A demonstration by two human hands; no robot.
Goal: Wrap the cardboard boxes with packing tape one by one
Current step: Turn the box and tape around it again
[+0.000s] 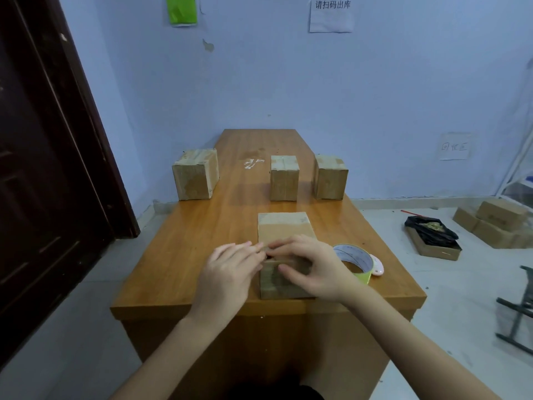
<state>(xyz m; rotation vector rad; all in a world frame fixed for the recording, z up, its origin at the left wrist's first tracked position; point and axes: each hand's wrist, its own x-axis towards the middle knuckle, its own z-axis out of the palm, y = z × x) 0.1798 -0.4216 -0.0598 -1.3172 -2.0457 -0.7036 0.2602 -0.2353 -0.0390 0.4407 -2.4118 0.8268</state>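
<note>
Both hands meet low in the frame's centre over the nearest cardboard box (284, 235) on the worktop (184, 249): the left hand (227, 272) lies with fingers extended toward its near top edge, the right hand (310, 265) curls over it, seemingly pressing a tape strip flat. Just right sits the tape roll (353, 259). Judging by this, one strip is being smoothed; next comes turning the box. Farther up stand three more boxes (284, 177).

Near box (284, 226): front top edge hidden by both hands | tape roll (356, 262), 3 o'clock: partly hidden | stand (519, 307): cropped, perhaps a chair
</note>
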